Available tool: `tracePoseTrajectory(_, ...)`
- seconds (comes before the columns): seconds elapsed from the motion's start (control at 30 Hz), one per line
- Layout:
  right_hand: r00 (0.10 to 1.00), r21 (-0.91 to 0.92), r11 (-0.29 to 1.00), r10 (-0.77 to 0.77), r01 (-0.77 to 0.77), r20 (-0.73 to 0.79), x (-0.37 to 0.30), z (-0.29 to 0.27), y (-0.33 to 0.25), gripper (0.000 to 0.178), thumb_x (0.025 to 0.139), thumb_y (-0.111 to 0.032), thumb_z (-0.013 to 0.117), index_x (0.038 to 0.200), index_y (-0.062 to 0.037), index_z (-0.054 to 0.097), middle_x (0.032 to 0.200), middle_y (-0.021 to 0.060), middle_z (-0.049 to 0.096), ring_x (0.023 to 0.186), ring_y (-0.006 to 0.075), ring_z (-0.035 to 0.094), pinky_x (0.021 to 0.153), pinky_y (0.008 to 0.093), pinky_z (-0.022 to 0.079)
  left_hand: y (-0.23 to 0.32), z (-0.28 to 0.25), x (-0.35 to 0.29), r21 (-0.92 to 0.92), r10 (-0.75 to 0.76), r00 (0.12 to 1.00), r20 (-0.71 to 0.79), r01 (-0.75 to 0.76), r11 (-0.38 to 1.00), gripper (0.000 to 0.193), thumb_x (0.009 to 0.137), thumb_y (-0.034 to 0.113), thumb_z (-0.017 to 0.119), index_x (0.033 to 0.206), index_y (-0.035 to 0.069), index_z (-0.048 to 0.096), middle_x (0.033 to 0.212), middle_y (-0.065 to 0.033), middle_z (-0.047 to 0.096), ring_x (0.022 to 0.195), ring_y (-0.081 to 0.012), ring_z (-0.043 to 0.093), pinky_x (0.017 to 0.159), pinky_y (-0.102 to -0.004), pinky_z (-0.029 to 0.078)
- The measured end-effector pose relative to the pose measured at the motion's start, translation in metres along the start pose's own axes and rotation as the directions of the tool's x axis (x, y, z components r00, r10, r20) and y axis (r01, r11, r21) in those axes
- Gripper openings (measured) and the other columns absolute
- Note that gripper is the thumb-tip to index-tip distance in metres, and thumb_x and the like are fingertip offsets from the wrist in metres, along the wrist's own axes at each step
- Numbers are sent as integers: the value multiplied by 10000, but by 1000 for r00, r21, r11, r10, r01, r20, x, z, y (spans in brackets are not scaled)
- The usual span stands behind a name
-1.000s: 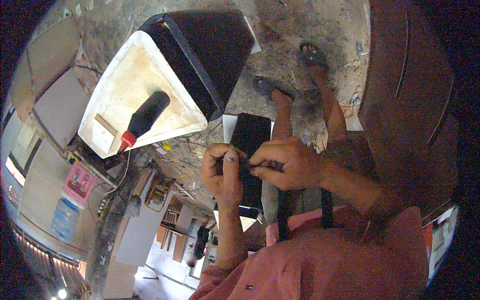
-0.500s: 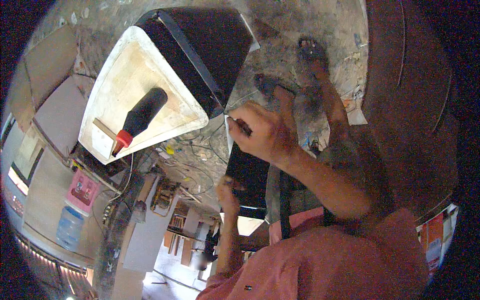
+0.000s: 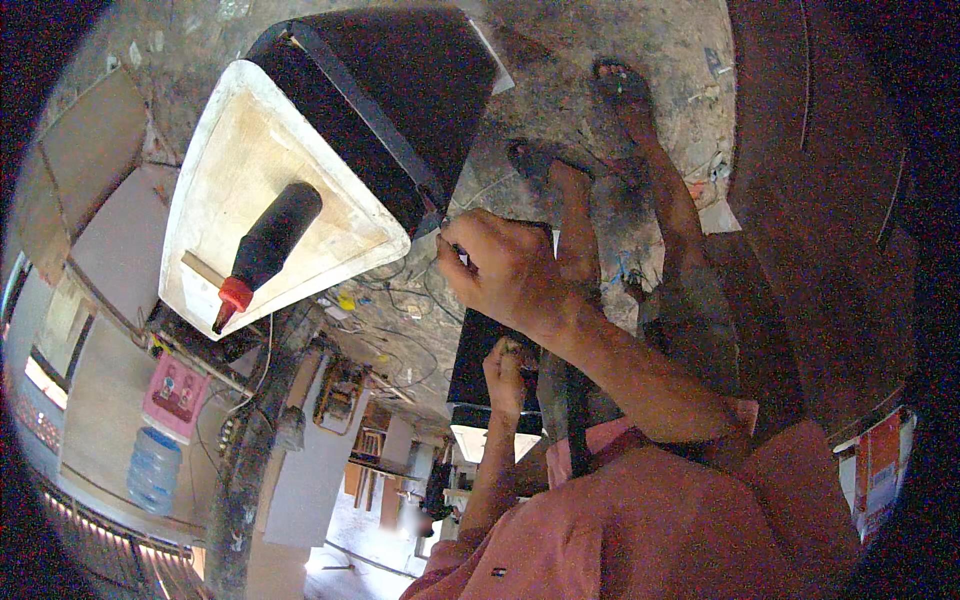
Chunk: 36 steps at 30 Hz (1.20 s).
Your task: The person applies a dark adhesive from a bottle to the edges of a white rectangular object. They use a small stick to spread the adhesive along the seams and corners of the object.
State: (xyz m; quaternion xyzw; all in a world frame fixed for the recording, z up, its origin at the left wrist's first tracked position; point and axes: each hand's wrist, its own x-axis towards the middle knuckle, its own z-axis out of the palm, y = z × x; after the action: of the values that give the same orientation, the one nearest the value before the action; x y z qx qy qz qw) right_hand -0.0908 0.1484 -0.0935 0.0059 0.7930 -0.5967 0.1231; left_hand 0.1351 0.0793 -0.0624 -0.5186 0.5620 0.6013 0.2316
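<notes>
Curling fingers, right hand (image 3: 502,268) beside box (image 3: 410,110), left hand (image 3: 506,374) below; cannot tell if they are grasping anything. Bottle (image 3: 276,236) is resting left of fingers, presumably for reach.

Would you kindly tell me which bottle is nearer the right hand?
The dark, red-topped bottle on the white-rimmed panel; the blue bottle is farther from the right hand.
</notes>
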Motion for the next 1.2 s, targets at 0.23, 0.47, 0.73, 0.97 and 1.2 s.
tracePoseTrajectory(0.23, 999, 17, 999, 27, -27, -18, 2, 3, -1, 127, 825, -145, 661, 830, -82, 551, 712, 141, 599, 601, 347, 649, 516, 454, 533, 4, -12, 1, 92, -4, 1000, 15, 2, 996, 231, 943, 152, 431, 752, 52, 513, 697, -23, 551, 640, -111, 500, 617, -276, 423)
tracePoseTrajectory(0.47, 993, 13, 993, 120, -120, 19, 3, 1, -14, 130, 763, -25, 698, 818, -51, 583, 743, 128, 633, 651, 315, 665, 562, 389, 528, 10, 0, 1, 90, 53, 998, 29, -56, 994, 270, 991, 206, 426, 834, 37, 567, 726, -20, 570, 672, -110, 515, 624, -276, 423)
tracePoseTrajectory(0.73, 989, 5, 990, 143, -143, 41, 1, 0, -13, 126, 784, -54, 689, 840, -48, 575, 755, 135, 636, 647, 328, 661, 568, 408, 531, 14, 8, 4, 27, 45, 999, -28, -44, 999, 282, 1016, 221, 430, 870, 32, 579, 742, -8, 565, 660, -96, 491, 607, -267, 404)
tracePoseTrajectory(0.97, 988, -49, 988, 149, -146, 45, 2, -1, -13, 139, 776, -53, 696, 834, -49, 570, 743, 133, 629, 640, 324, 661, 561, 415, 533, 16, 5, 9, 83, 68, 997, 41, -71, 994, 231, 991, 144, 418, 839, 41, 558, 721, 6, 544, 639, -85, 464, 590, -267, 380)
tracePoseTrajectory(1.2, 988, -99, 987, 135, -128, 72, 3, -4, -14, 150, 774, -56, 698, 832, -52, 560, 725, 122, 619, 621, 315, 655, 542, 415, 528, 19, 9, 9, 40, 61, 998, 17, -62, 997, 223, 999, 140, 447, 851, 33, 573, 708, 16, 531, 642, -74, 451, 588, -264, 375)
